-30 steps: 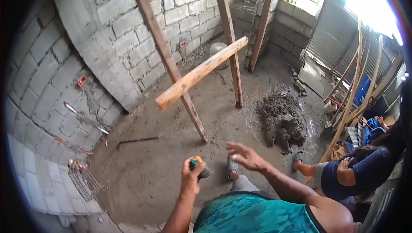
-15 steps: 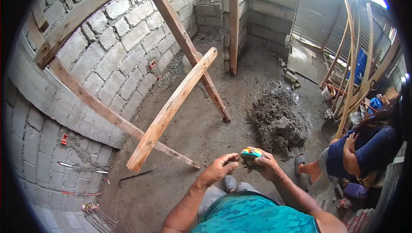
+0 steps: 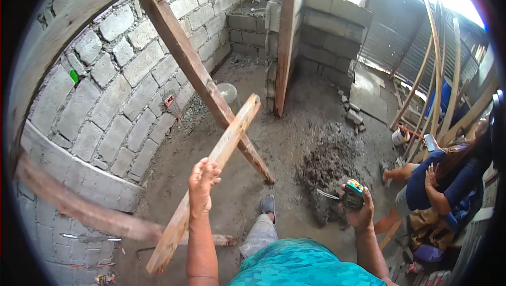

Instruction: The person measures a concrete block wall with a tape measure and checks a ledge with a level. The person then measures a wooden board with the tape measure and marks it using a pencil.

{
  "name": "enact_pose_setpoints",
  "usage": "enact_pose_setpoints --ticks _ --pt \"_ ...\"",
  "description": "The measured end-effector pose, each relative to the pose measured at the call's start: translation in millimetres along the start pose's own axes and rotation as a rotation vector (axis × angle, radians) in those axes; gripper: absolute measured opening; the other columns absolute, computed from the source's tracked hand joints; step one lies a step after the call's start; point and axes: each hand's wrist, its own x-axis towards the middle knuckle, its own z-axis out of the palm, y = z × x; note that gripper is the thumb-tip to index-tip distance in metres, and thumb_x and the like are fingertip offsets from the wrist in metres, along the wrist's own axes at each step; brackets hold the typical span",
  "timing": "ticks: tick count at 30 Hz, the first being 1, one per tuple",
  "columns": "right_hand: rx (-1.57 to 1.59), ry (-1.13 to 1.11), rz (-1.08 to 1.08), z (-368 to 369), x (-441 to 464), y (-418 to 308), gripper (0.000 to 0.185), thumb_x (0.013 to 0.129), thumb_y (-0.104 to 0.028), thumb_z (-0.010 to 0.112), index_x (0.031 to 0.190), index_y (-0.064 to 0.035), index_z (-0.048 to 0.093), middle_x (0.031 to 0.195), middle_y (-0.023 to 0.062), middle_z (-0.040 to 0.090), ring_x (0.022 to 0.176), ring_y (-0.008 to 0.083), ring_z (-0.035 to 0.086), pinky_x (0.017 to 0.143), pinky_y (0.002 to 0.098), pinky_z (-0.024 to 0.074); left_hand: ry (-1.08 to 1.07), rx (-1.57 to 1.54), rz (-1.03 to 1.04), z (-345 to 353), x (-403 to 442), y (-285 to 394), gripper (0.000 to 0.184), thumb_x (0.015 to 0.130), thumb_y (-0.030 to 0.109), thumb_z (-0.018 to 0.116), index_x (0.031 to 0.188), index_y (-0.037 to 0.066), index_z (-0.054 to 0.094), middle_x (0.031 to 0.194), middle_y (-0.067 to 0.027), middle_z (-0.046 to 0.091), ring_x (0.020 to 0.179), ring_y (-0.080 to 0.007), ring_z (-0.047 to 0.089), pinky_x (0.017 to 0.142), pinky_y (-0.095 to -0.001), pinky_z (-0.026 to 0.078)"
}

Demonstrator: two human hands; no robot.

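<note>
A round green tape measure [image 3: 352, 196] with an orange and yellow part sits in my right hand [image 3: 362, 212], whose fingers wrap round it; a short pale strip sticks out to its left. My left hand [image 3: 203, 183] is raised at the wooden crosspiece [image 3: 226, 146], palm up and fingers partly spread, with nothing in it. Whether it touches the wood I cannot tell. The crosspiece slants across an upright wooden post [image 3: 203, 78]. Beyond my right hand lies a heap of wet cement mix [image 3: 327, 165].
A person in a dark blue shirt [image 3: 416, 180] is at the right, holding a phone. Long wooden poles [image 3: 436, 70] lean behind them. Another post [image 3: 286, 43] stands ahead, a blurred beam [image 3: 89, 209] crosses the lower left, and a bucket [image 3: 227, 94] stands by the block wall [image 3: 142, 65].
My hands have moved apart: the left went left to the crosspiece, the right went right with the tape measure. The view has shifted. The person at the right now shows a phone.
</note>
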Motion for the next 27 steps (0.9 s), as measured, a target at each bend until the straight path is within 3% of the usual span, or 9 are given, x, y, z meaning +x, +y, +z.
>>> enact_pose_setpoints --ticks 9,10,15,17,19,20,23,24,27 --pt "-0.038 -0.071 -0.038 110 213 -31 0.052 0.098 -0.045 0.054 0.127 -0.0023 0.058 0.11 0.0173 0.068 0.092 0.0281 0.069 0.07 0.0406 0.0591 0.36 0.052 0.277 25 208 79 0.083 0.094 0.058 0.062 0.147 -0.002 0.037 0.127 -0.0148 0.058 0.112 -0.0227 0.058 0.092 -0.0362 0.049" --pt "-0.034 -0.071 -0.027 119 232 -31 0.052 0.098 -0.046 0.054 0.127 -0.0035 0.059 0.11 0.0165 0.069 0.091 0.0272 0.069 0.068 0.04 0.0582 0.352 0.089 0.335 28 225 94 0.095 0.09 0.063 0.063 0.15 -0.003 0.031 0.131 -0.0177 0.055 0.118 -0.0253 0.055 0.097 -0.0399 0.047" --pt "0.089 -0.169 0.172 176 328 -26 0.053 0.099 -0.051 0.052 0.126 -0.0064 0.06 0.109 0.0144 0.069 0.088 0.0254 0.068 0.065 0.0369 0.0555 0.444 0.19 0.702 46 312 148 0.113 0.081 0.067 0.07 0.152 -0.005 0.019 0.14 -0.019 0.045 0.129 -0.0268 0.046 0.103 -0.039 0.043" --pt "0.0 -0.276 0.159 203 366 -30 0.055 0.099 -0.053 0.05 0.125 -0.0054 0.06 0.108 0.0142 0.068 0.087 0.0249 0.068 0.065 0.0383 0.0563 0.388 0.192 0.649 68 330 171 0.12 0.076 0.067 0.076 0.153 -0.005 0.017 0.142 -0.0198 0.041 0.133 -0.0287 0.043 0.107 -0.0395 0.041" --pt "-0.05 -0.319 0.16 223 409 -34 0.058 0.099 -0.055 0.048 0.127 -0.0051 0.059 0.109 0.0146 0.069 0.088 0.0249 0.068 0.066 0.0394 0.0561 0.476 0.306 0.72 94 344 177 0.126 0.072 0.067 0.078 0.153 -0.006 0.016 0.142 -0.0223 0.04 0.134 -0.0309 0.042 0.109 -0.0417 0.04" --pt "-0.053 -0.349 0.186 223 431 -19 0.059 0.099 -0.056 0.048 0.127 -0.005 0.059 0.11 0.015 0.068 0.089 0.0252 0.068 0.066 0.0395 0.0562 0.567 0.382 0.719 98 344 165 0.125 0.071 0.065 0.08 0.153 -0.005 0.016 0.149 -0.0276 0.032 0.139 -0.0403 0.037 0.116 -0.049 0.033" --pt "-0.037 -0.451 0.26 240 510 -11 0.061 0.099 -0.057 0.048 0.129 -0.0044 0.057 0.113 0.016 0.067 0.092 0.0263 0.068 0.067 0.0391 0.0561 0.699 0.404 0.661 118 355 161 0.114 0.074 0.043 0.086 0.152 -0.004 0.018 0.143 -0.029 0.038 0.132 -0.0387 0.047 0.108 -0.0458 0.046" --pt "-0.04 -0.534 0.322 244 535 -9 0.063 0.098 -0.056 0.05 0.131 -0.0033 0.056 0.115 0.0163 0.067 0.095 0.027 0.068 0.072 0.04 0.0563 0.78 0.453 0.634 119 363 158 0.107 0.077 0.031 0.084 0.152 -0.004 0.018 0.14 -0.0273 0.043 0.13 -0.0362 0.048 0.106 -0.043 0.046" --pt "-0.092 -0.672 0.394 267 625 -10 0.066 0.096 -0.055 0.054 0.134 -0.0012 0.053 0.117 0.0165 0.066 0.098 0.0273 0.067 0.075 0.0401 0.0571 0.979 0.35 0.564 133 379 151 0.092 0.081 0.019 0.079 0.15 -0.006 0.023 0.14 -0.024 0.045 0.129 -0.032 0.049 0.106 -0.0432 0.043"
